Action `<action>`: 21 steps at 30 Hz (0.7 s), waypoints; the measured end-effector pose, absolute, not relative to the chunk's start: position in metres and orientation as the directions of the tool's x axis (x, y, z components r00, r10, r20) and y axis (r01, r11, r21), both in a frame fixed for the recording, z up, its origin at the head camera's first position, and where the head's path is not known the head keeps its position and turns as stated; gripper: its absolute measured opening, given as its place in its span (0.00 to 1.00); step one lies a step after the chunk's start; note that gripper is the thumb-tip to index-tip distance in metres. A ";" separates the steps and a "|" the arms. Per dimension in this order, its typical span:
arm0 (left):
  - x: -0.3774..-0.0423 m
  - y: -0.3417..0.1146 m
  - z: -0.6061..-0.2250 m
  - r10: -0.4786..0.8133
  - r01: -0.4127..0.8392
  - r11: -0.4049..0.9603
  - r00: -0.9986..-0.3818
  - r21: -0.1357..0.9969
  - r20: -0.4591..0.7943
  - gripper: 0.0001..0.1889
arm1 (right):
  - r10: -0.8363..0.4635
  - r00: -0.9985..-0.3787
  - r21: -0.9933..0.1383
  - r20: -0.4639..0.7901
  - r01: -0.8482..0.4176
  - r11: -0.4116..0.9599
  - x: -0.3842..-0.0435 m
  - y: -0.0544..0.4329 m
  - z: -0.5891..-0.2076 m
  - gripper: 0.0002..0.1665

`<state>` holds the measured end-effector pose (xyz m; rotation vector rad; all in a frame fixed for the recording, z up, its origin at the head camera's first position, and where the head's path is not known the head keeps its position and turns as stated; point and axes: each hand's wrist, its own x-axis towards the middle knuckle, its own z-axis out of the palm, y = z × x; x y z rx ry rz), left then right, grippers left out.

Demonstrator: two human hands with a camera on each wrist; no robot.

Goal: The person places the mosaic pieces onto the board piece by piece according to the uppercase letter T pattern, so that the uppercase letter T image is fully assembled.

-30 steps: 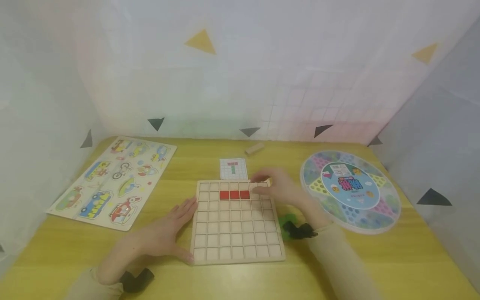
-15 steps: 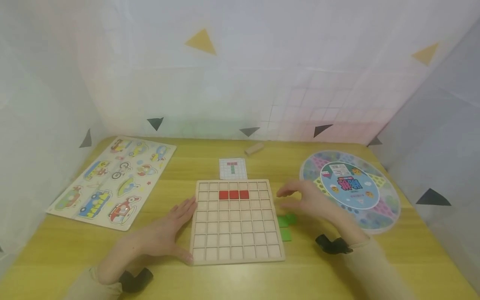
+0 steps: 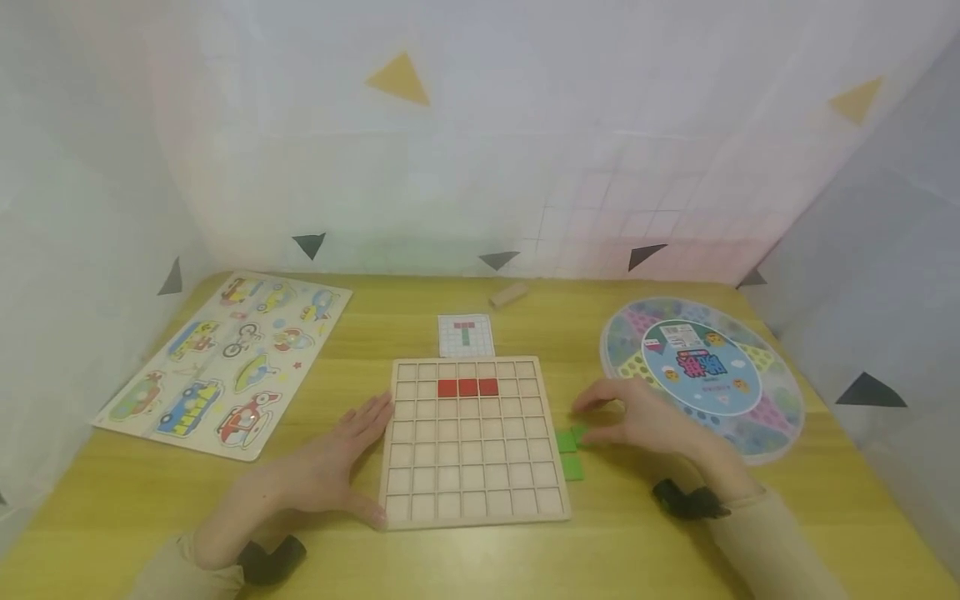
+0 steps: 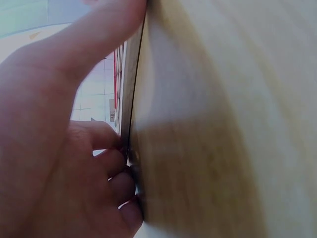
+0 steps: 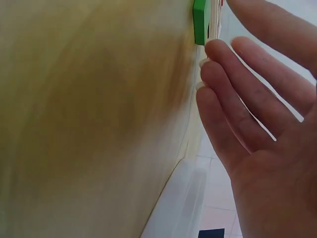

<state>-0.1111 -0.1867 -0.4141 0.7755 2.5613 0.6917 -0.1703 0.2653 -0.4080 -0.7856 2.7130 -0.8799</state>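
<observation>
A wooden grid board [image 3: 480, 508] lies in the middle of the table, with three red square tiles [image 3: 467, 388] in a row in its second row from the top. My left hand [image 3: 322, 471] rests against the board's left edge, thumb and fingers spread apart; the left wrist view shows the fingertips at that edge. To the right of the board lie several green square tiles [image 3: 572, 467]. Over the rearmost of them reaches my right hand [image 3: 637, 417], thumb overlapping the tile and fingers loosely bent. In the right wrist view a green tile [image 5: 199, 22] shows beyond the fingertips.
Behind the board lies a small pattern card [image 3: 466, 336] with a red and green T shape. A small wooden block [image 3: 509, 295] sits farther back. A vehicle picture puzzle [image 3: 247, 350] is at the left, a round game box [image 3: 701, 371] at the right.
My right hand has drawn back from the board's upper right to the green tiles, its fingers off the board. My left hand has stayed at the left edge.
</observation>
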 end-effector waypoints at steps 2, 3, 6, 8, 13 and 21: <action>-0.111 -0.187 -0.414 0.595 0.414 0.727 -0.778 0.549 -0.201 0.73 | -0.557 -0.831 -0.578 -0.005 -0.452 0.679 -0.172 0.267 -0.409 0.22; -0.111 -0.187 -0.414 0.596 0.416 0.726 -0.778 0.548 -0.199 0.73 | -0.563 -0.826 -0.572 -0.004 -0.460 0.679 -0.172 0.268 -0.409 0.22; -0.111 -0.187 -0.414 0.592 0.409 0.727 -0.780 0.552 -0.202 0.73 | -0.580 -0.814 -0.561 -0.005 -0.478 0.676 -0.173 0.269 -0.410 0.22; -0.111 -0.187 -0.414 0.588 0.401 0.728 -0.782 0.556 -0.208 0.73 | -0.590 -0.808 -0.554 -0.005 -0.489 0.674 -0.173 0.270 -0.411 0.21; -0.110 -0.187 -0.414 0.585 0.396 0.731 -0.782 0.555 -0.213 0.73 | -0.602 -0.798 -0.562 -0.006 -0.495 0.663 -0.174 0.272 -0.412 0.20; -0.110 -0.186 -0.412 0.586 0.398 0.729 -0.784 0.557 -0.207 0.72 | -0.585 -0.810 -0.579 -0.029 -0.464 0.671 -0.175 0.274 -0.414 0.18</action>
